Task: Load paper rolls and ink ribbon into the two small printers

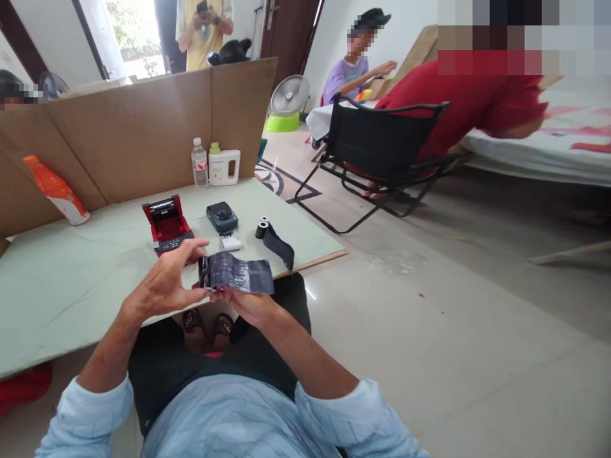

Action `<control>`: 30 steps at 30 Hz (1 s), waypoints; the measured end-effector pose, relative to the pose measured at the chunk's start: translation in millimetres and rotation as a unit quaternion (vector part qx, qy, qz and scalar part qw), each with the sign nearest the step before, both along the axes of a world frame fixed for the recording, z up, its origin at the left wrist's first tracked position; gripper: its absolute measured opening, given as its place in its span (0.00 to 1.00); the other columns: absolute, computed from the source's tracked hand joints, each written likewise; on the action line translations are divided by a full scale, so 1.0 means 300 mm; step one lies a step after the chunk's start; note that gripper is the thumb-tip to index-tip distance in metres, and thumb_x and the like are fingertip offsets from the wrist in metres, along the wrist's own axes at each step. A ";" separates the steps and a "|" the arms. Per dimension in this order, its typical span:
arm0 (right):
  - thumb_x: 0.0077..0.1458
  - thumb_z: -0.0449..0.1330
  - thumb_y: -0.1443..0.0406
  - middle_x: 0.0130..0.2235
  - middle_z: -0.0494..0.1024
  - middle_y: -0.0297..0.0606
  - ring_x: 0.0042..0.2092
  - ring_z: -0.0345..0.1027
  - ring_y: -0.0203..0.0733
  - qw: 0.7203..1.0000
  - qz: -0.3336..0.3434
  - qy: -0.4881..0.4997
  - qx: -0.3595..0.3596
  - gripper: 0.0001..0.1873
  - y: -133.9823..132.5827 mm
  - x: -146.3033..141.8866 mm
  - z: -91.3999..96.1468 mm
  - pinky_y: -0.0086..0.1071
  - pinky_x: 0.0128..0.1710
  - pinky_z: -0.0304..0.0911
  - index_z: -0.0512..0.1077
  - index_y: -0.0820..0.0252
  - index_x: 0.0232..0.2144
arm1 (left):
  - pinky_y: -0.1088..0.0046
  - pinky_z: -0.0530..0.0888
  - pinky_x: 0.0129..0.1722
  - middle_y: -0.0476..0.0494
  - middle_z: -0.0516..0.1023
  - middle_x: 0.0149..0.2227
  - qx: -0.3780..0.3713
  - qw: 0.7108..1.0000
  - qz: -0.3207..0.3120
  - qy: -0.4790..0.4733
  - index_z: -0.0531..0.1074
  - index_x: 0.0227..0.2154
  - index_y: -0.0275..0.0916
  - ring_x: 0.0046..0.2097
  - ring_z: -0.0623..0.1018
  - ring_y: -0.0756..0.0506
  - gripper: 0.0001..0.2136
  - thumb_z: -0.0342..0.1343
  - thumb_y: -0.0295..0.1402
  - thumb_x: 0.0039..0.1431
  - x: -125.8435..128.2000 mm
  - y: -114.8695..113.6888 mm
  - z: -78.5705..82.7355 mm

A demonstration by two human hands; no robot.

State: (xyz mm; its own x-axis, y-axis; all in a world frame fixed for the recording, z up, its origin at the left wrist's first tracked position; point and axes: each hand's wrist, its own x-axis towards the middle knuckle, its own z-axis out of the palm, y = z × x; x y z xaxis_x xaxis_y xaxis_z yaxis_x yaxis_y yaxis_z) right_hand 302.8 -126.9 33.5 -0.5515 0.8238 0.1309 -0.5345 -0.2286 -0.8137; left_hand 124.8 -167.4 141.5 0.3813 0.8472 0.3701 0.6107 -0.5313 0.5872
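A roll of dark glossy film [238, 272] is held over the table's near edge, its loose strip trailing right. My left hand [165, 280] grips the rolled end between thumb and fingers. Under the strip is my right hand [245, 304], closed at the roll's lower edge with its fingers partly hidden. Just beyond my left hand sits a red and black portable printer [168, 226], lid raised. A dark blue-grey device [222, 216], seemingly another small printer, lies to its right. Nearer me is a small white printed roll [231, 242]. Small paper rolls [262, 228] with a dark strip unrolled lie further right.
The pale green tabletop [95, 273] is backed by a cardboard screen [157, 133]. Along it stand an orange bottle [57, 191], a clear water bottle [199, 164] and a white jug [224, 165]. On the right, a person in red occupies a black folding chair [382, 140]; others are behind.
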 end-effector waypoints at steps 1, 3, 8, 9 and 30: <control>0.42 0.79 0.48 0.30 0.81 0.36 0.35 0.74 0.42 1.000 -0.021 -0.009 0.013 0.23 0.000 0.001 0.001 0.35 0.37 0.72 0.76 0.56 0.24 | 0.57 0.78 0.57 0.39 0.80 0.54 0.011 0.999 -0.009 0.044 0.68 0.60 0.42 0.53 0.81 0.39 0.33 0.69 0.27 0.51 -0.003 -0.002 0.016; 0.40 0.80 0.47 0.30 0.81 0.36 0.34 0.74 0.42 0.999 -0.030 -0.011 0.023 0.23 -0.003 0.002 0.013 0.35 0.37 0.72 0.77 0.56 0.24 | 0.55 0.77 0.59 0.37 0.78 0.57 0.024 0.996 -0.017 0.085 0.68 0.61 0.43 0.57 0.79 0.37 0.32 0.68 0.27 0.52 -0.002 -0.007 0.028; 0.48 0.74 0.41 0.36 0.84 0.41 0.39 0.77 0.46 0.996 0.087 0.031 -0.015 0.26 -0.021 0.005 0.077 0.36 0.37 0.73 0.79 0.54 0.35 | 0.59 0.78 0.57 0.37 0.79 0.54 0.010 0.995 0.014 -0.095 0.62 0.66 0.43 0.55 0.80 0.40 0.38 0.69 0.28 0.52 0.014 -0.017 -0.068; 0.48 0.74 0.41 0.37 0.84 0.41 0.41 0.77 0.46 0.994 0.102 0.034 -0.018 0.26 -0.025 0.006 0.089 0.36 0.37 0.73 0.79 0.54 0.36 | 0.60 0.78 0.56 0.37 0.79 0.54 0.010 0.990 0.020 -0.143 0.62 0.65 0.42 0.55 0.80 0.40 0.37 0.70 0.29 0.53 0.017 -0.019 -0.092; 0.49 0.74 0.46 0.37 0.84 0.40 0.42 0.78 0.49 0.991 0.118 0.052 -0.033 0.25 -0.028 0.006 0.112 0.43 0.42 0.75 0.78 0.53 0.42 | 0.57 0.78 0.57 0.36 0.77 0.55 0.006 0.982 -0.008 -0.191 0.57 0.68 0.45 0.55 0.80 0.40 0.42 0.71 0.30 0.53 0.026 -0.025 -0.123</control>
